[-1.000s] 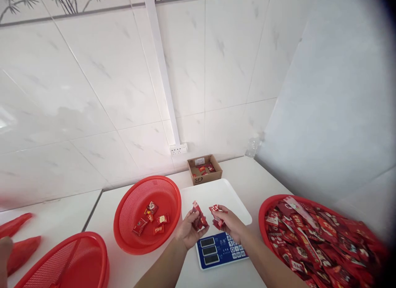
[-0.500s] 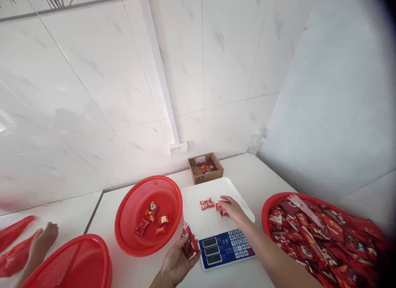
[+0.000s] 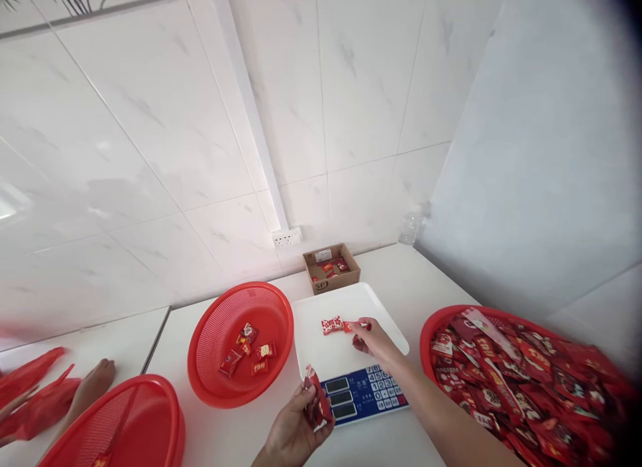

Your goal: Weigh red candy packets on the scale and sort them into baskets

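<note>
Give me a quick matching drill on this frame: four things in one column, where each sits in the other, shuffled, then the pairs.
Things:
1. Cardboard box
2. Candy in a red and white wrapper
3. Left hand
4. Full basket

Places:
A. On the white scale tray, by the right hand
B. At the right edge of the table
C. Against the wall, behind the scale
D. Near the blue keypad, holding red packets

Pairs: 1-C, 2-A, 3-D, 4-B
</note>
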`<state>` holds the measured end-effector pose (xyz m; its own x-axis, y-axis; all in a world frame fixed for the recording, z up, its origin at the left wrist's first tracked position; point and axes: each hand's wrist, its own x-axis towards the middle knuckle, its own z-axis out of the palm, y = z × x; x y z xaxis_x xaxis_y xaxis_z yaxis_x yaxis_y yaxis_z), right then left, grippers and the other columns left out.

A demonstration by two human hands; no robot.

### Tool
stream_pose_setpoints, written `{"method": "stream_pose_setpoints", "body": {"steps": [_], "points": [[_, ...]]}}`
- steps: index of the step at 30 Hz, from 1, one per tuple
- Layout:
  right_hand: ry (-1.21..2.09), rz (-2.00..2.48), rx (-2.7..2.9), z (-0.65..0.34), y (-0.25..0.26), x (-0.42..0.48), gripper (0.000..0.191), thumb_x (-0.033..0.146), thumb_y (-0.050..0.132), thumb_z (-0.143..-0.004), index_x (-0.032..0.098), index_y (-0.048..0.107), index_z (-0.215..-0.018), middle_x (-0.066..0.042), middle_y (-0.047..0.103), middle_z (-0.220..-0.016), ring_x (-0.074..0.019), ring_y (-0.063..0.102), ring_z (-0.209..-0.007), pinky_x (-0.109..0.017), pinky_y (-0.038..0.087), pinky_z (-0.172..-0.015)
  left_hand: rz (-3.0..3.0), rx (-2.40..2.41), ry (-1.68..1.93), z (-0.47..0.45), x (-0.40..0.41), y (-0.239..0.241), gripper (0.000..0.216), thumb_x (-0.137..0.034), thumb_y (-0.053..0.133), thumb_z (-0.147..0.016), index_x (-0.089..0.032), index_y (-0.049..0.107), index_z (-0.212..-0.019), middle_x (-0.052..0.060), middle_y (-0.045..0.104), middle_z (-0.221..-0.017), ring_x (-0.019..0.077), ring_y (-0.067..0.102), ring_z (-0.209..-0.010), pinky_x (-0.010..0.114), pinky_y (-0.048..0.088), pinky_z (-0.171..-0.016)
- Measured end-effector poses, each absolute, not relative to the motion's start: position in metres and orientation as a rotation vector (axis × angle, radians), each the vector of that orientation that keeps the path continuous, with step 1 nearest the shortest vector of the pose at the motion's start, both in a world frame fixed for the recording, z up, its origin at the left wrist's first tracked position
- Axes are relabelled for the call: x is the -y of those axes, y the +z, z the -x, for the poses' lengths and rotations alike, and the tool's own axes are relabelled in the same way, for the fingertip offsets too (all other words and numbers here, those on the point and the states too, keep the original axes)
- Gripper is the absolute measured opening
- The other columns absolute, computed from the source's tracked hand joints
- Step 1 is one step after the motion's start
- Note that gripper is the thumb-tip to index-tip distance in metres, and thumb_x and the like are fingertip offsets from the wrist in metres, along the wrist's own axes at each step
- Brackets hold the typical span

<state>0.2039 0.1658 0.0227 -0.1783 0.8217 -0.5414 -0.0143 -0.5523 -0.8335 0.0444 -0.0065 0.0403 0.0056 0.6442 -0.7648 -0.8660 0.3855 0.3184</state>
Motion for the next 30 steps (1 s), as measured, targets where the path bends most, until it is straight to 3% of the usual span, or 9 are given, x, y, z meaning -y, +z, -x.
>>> {"method": "stream_pose_setpoints", "body": {"steps": [3,7,12,17,24,30], "points": [[1.709,1.554,1.163,-0.203,0.025,-0.161,0.053,0.044,0.068,-0.065,0.022,0.048,-0.108,-0.007,0.064,-0.099,-0.0193,0.065,-0.083,-0.032,0.05,-0.077,0.315,-1.016,1.186,-0.046,0.009,0.04,0.023,-0.022,0.068,-0.075,-0.026,0.06,-0.095,-0.002,0.067,-0.069,0.0131,0.064,-0.063,0.033,0.048,-0.075],[1.418,1.513,1.49,-0.209,0.04,-0.149,0.054,0.04,0.067,-0.064,0.022,0.053,-0.113,-0.01,0.057,-0.121,-0.0241,0.056,-0.108,-0.034,0.043,-0.091,0.227,-1.038,1.139,-0.052,0.008,0.045,0.022,-0.022,0.069,-0.074,-0.025,0.058,-0.092,-0.002,0.067,-0.071,0.0118,0.062,-0.065,0.03,0.046,-0.072],[2.022,1.099,1.658,-0.215,0.061,-0.099,0.039,0.043,0.062,-0.071,0.023,0.061,-0.105,-0.006,0.065,-0.1,-0.021,0.062,-0.084,-0.029,0.049,-0.063,-0.106,-1.151,1.011,-0.072,0.005,0.055,0.023,-0.025,0.071,-0.071,-0.021,0.056,-0.087,-0.004,0.061,-0.066,0.008,0.053,-0.055,0.026,0.042,-0.063],[2.035,1.145,1.513,-0.229,0.054,-0.062,0.023,0.036,0.067,-0.066,0.02,0.062,-0.082,0.001,0.06,-0.073,-0.0144,0.058,-0.067,-0.026,0.047,-0.059,-0.127,-1.135,0.92,-0.086,0.013,0.052,0.024,-0.028,0.072,-0.07,-0.019,0.055,-0.085,-0.003,0.059,-0.063,0.0071,0.051,-0.052,0.024,0.04,-0.06],[1.816,1.35,1.008,-0.269,0.024,-0.085,0.025,0.034,0.073,-0.06,0.021,0.055,-0.071,0.002,0.059,-0.07,-0.0137,0.06,-0.069,-0.028,0.052,-0.069,0.061,-1.241,1.051,-0.07,0.022,0.048,0.015,-0.022,0.066,-0.075,-0.02,0.052,-0.082,-0.002,0.062,-0.068,0.0101,0.06,-0.061,0.025,0.046,-0.065],[1.754,1.249,0.664,-0.262,0.028,-0.118,0.029,0.027,0.076,-0.058,0.024,0.052,-0.073,-0.001,0.064,-0.079,-0.0178,0.065,-0.08,-0.031,0.052,-0.084,0.04,-1.203,1.068,-0.064,0.029,0.057,0.017,-0.01,0.055,-0.075,-0.019,0.053,-0.089,0.002,0.065,-0.075,0.0109,0.062,-0.066,0.028,0.05,-0.071]]}}
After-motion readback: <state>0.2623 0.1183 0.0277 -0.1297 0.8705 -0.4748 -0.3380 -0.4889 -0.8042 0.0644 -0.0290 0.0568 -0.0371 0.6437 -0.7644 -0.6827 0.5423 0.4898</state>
